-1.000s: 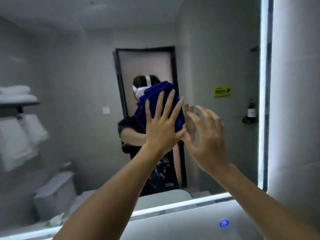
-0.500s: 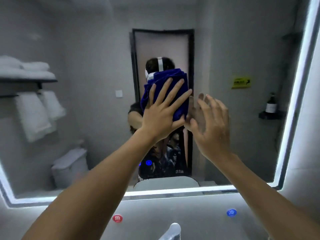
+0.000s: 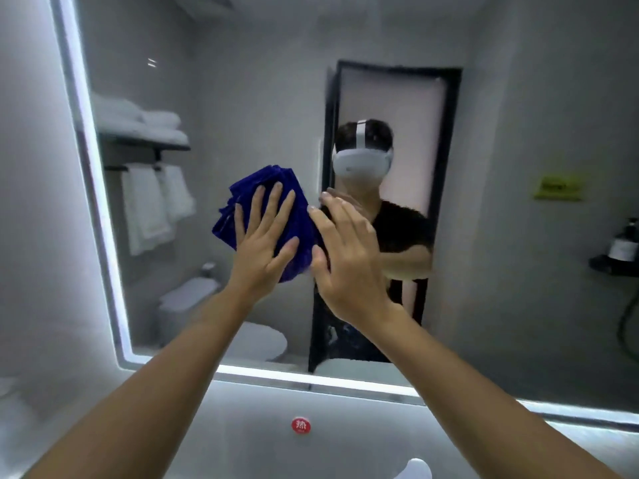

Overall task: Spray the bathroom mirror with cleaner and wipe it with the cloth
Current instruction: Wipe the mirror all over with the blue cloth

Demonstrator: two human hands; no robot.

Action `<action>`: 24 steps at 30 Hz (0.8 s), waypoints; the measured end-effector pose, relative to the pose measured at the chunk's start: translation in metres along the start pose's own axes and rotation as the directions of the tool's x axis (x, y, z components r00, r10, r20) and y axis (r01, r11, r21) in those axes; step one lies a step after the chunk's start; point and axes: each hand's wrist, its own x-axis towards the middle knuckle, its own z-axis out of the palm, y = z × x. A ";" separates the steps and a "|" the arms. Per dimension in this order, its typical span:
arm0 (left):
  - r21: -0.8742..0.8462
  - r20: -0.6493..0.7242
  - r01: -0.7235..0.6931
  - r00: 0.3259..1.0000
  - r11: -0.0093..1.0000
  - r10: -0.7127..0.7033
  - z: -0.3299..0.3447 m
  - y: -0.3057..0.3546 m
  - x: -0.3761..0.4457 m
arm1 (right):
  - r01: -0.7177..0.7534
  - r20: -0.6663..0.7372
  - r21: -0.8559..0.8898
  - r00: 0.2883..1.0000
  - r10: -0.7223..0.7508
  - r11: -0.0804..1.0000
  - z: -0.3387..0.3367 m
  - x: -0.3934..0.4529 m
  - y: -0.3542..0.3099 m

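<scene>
The bathroom mirror point(image 3: 242, 98) fills most of the view, framed by a lit white strip on its left and bottom edges. A folded dark blue cloth point(image 3: 242, 191) is pressed flat against the glass left of centre. My left hand point(image 3: 264, 247) lies on the cloth with fingers spread. My right hand point(image 3: 345, 261) is flat beside it, fingers spread, its thumb side touching the cloth's right edge and its fingertips on the glass. No cleaner bottle is in view.
A red round sticker point(image 3: 301, 425) sits on the wall below the mirror. The white tap top point(image 3: 416, 470) shows at the bottom edge. The mirror reflects a towel shelf point(image 3: 145, 140), a toilet, a door and a dark bottle point(image 3: 624, 243) on a corner shelf.
Both hands and the cloth have slid left and a little down across the glass. The view has swung left, so the mirror's left edge now shows.
</scene>
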 end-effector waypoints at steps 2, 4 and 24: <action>-0.212 0.046 0.052 0.998 0.976 -0.043 -0.012 0.001 0.000 | 0.023 0.031 0.088 0.999 -0.026 0.996 0.035 0.010 -0.040; -0.456 0.096 0.118 0.992 0.882 -0.083 -0.025 0.000 -0.002 | -0.149 0.016 0.235 0.989 0.149 0.961 0.069 0.021 -0.089; -0.498 -0.384 0.101 0.865 0.861 -0.324 -0.025 0.009 -0.018 | 0.277 0.022 -0.322 0.958 -0.286 0.905 0.082 -0.019 -0.004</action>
